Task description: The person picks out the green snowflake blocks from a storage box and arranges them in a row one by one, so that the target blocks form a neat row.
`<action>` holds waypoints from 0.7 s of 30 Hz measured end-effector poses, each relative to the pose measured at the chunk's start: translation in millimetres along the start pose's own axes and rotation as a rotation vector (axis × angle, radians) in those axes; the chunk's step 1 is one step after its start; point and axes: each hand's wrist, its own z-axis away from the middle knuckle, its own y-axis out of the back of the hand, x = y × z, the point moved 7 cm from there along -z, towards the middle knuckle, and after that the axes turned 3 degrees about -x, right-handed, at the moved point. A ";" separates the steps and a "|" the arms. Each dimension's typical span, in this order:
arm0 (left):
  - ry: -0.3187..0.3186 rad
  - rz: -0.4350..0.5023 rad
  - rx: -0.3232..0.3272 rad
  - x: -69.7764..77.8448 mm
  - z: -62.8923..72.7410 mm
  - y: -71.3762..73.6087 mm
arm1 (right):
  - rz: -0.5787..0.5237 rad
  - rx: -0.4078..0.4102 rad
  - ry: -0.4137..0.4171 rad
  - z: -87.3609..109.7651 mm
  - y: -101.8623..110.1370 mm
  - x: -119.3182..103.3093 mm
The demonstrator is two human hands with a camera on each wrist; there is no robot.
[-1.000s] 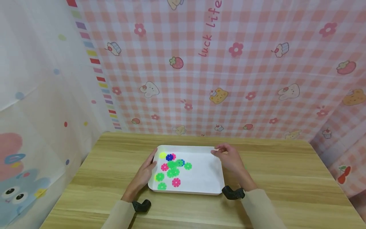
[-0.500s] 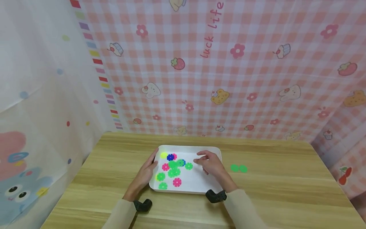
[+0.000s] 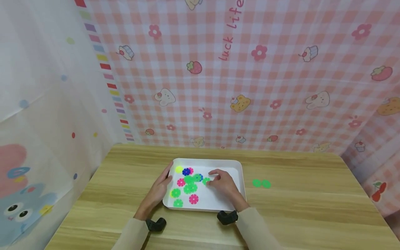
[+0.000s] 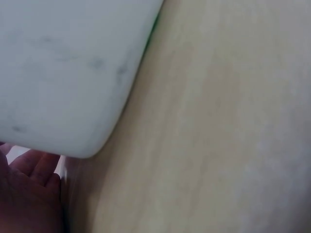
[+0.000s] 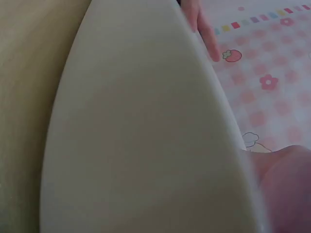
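Note:
A white tray [image 3: 225, 165] holds several flat, notched plastic snowflake discs. Most lie in its left half: several green discs [image 3: 190, 188], a pink disc [image 3: 193, 199], a dark blue disc [image 3: 186, 171] and a yellow disc [image 3: 178, 169]. My left hand [image 3: 158, 190] holds the tray by its left side, the thumb at the rim; some fingers show beside the tray wall in the left wrist view. Over the tray's middle is my right hand [image 3: 224, 182], with thumb and index finger apart. Its thumb is by a single green disc [image 3: 206, 181]; contact cannot be told.
On the wooden table [image 3: 300, 208], right of the tray, lie two green discs [image 3: 261, 183] side by side. A pink checked cloth [image 3: 218, 121] hangs behind the table, and a white printed cloth [image 3: 56, 121] hangs at the left.
My right hand has left the tray's far right corner and moved left over the tray to the single green disc. The two green discs on the table came into sight. My left hand stayed.

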 end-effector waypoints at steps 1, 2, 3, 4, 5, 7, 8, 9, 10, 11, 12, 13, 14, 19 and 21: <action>0.000 -0.001 0.004 -4.0 -1.6 0.1 | 0.005 -0.001 -0.001 -0.3 -0.7 0.1; 0.000 -0.004 0.007 -8.0 -3.2 0.2 | 0.013 0.001 0.003 -0.5 -1.2 -0.2; -0.004 -0.008 0.011 -10.0 -3.9 0.2 | 0.013 0.001 0.000 -0.1 -1.5 -0.4; -0.008 -0.011 0.014 -11.5 -4.5 0.2 | 0.016 0.002 -0.004 0.0 -2.0 0.0; -0.012 -0.016 0.016 -12.1 -5.0 0.0 | 0.018 0.005 -0.009 0.0 -2.2 0.7; -0.026 -0.020 0.016 -11.7 -5.2 0.0 | 0.024 0.012 -0.014 0.0 -2.8 1.8; -0.031 -0.020 0.015 -11.5 -5.3 0.2 | 0.029 0.016 -0.015 0.0 -3.2 2.0; -0.034 -0.020 0.016 -10.8 -4.7 0.4 | 0.037 0.018 -0.016 -0.1 -3.8 2.5; -0.036 -0.021 0.014 -10.8 -4.6 0.5 | 0.049 0.022 -0.011 -0.5 -4.5 2.9; -0.036 -0.019 0.012 -10.7 -4.4 0.5 | 0.057 0.027 -0.008 -0.8 -5.1 3.4; -0.037 -0.016 0.011 -10.4 -4.1 0.5 | 0.064 0.032 -0.004 -1.1 -5.5 3.6; -0.033 -0.014 0.009 -10.9 -4.0 0.4 | 0.072 0.038 -0.002 -1.3 -5.9 4.0; -0.030 -0.012 0.008 -11.0 -3.7 0.2 | 0.082 0.044 0.003 -1.6 -6.3 4.1; -0.016 -0.007 0.007 -11.0 -3.6 -0.7 | 0.087 0.067 -0.004 -2.3 -5.8 5.0; -0.006 -0.007 0.008 -9.6 -3.5 -0.9 | 0.081 0.067 -0.017 -2.3 -4.9 5.1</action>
